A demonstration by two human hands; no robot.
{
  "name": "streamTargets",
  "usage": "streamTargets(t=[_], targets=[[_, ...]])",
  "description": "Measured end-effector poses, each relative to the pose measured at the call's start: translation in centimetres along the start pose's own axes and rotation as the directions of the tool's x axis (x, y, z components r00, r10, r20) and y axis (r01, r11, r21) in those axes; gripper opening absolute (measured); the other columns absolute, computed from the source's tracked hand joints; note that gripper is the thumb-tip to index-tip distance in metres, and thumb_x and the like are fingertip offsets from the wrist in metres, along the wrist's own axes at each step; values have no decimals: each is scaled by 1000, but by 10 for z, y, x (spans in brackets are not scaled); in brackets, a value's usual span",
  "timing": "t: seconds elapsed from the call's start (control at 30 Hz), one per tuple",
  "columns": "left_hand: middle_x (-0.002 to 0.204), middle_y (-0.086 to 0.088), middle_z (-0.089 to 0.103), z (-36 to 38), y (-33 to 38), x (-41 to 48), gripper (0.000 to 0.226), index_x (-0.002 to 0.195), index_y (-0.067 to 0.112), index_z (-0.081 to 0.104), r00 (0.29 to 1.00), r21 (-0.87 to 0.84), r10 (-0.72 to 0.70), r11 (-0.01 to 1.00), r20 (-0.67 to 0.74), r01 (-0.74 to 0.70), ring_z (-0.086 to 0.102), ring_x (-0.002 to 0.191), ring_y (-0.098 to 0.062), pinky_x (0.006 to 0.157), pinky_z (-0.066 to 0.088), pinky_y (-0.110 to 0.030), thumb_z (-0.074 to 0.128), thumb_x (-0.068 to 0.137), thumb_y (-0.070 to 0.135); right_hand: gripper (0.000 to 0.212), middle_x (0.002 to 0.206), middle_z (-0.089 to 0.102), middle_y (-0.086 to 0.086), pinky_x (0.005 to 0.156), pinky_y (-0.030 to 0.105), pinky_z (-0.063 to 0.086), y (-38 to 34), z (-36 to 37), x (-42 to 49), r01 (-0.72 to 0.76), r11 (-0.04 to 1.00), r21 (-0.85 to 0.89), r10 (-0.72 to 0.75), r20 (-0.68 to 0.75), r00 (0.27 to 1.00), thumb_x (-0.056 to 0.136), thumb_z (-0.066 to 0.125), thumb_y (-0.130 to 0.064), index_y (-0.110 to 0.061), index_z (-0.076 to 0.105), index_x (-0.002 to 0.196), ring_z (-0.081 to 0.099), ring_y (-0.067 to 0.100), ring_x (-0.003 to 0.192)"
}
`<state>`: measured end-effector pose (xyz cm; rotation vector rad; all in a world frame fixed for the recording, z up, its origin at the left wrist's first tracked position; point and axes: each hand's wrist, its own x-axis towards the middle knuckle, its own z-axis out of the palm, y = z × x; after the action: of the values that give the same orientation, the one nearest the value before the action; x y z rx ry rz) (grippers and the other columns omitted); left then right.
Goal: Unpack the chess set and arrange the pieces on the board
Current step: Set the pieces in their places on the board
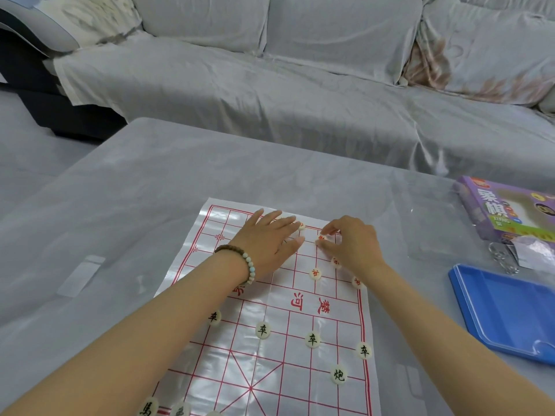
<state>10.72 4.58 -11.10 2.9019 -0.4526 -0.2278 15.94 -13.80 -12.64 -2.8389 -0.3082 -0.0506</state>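
A plastic sheet board point(279, 355) with red grid lines lies on the table. My left hand point(267, 238) lies flat on its far half, fingers straight, fingertips beside a red-marked piece point(301, 226). My right hand point(350, 243) pinches another red-marked piece point(322, 238) near the far edge. More red pieces point(315, 273) sit close to my right wrist. Black-marked round pieces point(312, 339) stand in a row on the near half, with a cannon piece point(338, 375) behind them.
A blue plastic tray point(504, 310) lies at the right. Behind it sit the purple chess box point(498, 211), a clear wrapper point(435, 229) and metal clips point(504, 259). A grey-covered sofa point(300, 85) stands beyond the table point(120, 235).
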Motion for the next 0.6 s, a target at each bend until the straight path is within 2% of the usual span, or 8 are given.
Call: streamTargets(t=[0.23, 0.6], targets=[[156, 8, 9, 9, 8, 16, 61, 148, 24, 15, 999, 77, 11, 997, 33, -14, -5, 144, -12, 116, -8, -38, 5, 95, 52, 20, 106, 66, -8, 93, 32, 39, 1, 0, 12, 33, 998, 56, -33, 9, 999, 87, 62, -34, -29, 68, 106, 56, 13, 101], [156, 8, 9, 15, 13, 17, 62, 148, 24, 14, 1000, 93, -18, 996, 15, 17, -6, 144, -14, 116, -10, -38, 5, 94, 54, 20, 103, 65, -7, 94, 35, 41, 2, 3, 16, 13, 995, 102, -14, 10, 1000, 86, 64, -35, -29, 69, 105, 57, 13, 98]])
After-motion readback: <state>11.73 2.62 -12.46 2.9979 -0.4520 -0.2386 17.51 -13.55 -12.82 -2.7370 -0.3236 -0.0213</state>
